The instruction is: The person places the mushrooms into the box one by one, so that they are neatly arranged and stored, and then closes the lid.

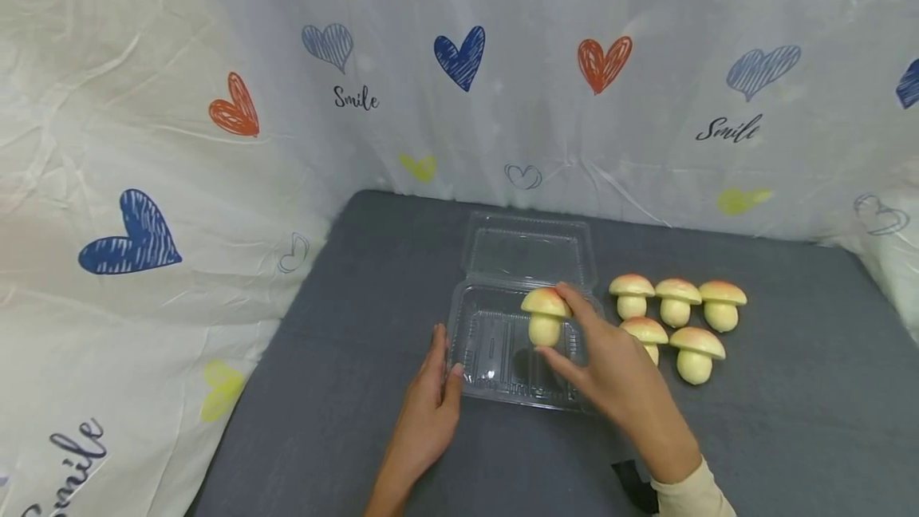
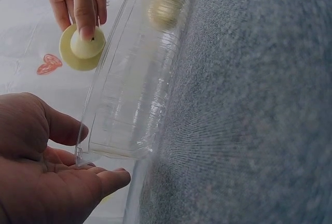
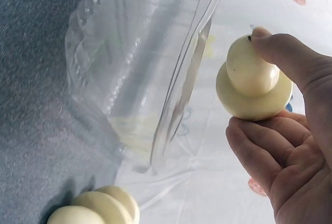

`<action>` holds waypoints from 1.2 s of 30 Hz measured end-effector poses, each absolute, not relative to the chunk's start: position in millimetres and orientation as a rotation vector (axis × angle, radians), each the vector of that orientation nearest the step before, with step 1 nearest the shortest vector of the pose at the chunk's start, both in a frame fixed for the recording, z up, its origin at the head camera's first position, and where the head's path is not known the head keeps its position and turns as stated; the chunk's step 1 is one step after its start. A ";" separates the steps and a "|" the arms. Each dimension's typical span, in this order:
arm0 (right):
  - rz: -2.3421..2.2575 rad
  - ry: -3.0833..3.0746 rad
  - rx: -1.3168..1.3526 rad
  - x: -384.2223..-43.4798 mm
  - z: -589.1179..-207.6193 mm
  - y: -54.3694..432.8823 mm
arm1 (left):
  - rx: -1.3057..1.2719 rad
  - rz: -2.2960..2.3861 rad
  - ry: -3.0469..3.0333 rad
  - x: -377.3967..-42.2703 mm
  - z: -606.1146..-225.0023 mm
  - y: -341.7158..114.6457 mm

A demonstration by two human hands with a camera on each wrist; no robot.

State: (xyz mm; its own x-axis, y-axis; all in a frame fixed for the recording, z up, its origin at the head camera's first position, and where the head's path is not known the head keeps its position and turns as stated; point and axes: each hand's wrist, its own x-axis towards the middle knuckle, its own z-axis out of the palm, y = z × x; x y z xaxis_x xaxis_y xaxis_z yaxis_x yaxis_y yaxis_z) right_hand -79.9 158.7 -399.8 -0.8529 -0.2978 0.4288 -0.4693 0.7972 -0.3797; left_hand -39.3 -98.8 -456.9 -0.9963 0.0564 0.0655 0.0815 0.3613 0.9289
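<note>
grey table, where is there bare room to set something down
Bare: the grey table between its left edge and the left grip; also right of the five mushroom-shaped pieces. Crowded: between those and the clear container, by the right grip.

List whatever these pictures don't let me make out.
- Head view: clear container, part of its right side hidden by the right hand.
- Head view: lower-left loose mushroom, stem partly behind that hand.
- Right wrist view: nearest loose mushroom, cut off by the bottom edge.
- Left wrist view: mushroom shapes, blurred behind the container's wall.
</note>
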 end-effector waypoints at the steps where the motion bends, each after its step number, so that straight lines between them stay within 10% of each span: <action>1: 0.689 -2.629 0.595 -80.6 -400.4 157.7 | -0.130 -1.768 -2.575 -39.1 -457.1 -98.9; 36: 0.678 -2.666 0.629 -98.1 -413.6 123.1 | -0.157 -1.722 -2.576 -40.3 -459.5 -100.2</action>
State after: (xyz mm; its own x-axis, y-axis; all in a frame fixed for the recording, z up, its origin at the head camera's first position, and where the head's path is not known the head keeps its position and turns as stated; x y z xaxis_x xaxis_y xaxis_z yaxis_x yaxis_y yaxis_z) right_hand -98.1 123.1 -413.6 -0.8521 -0.3353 0.4018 -0.4864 0.7906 -0.3720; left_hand -40.3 -100.2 -459.5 -0.9941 0.0626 0.0881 0.1053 0.3790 0.9194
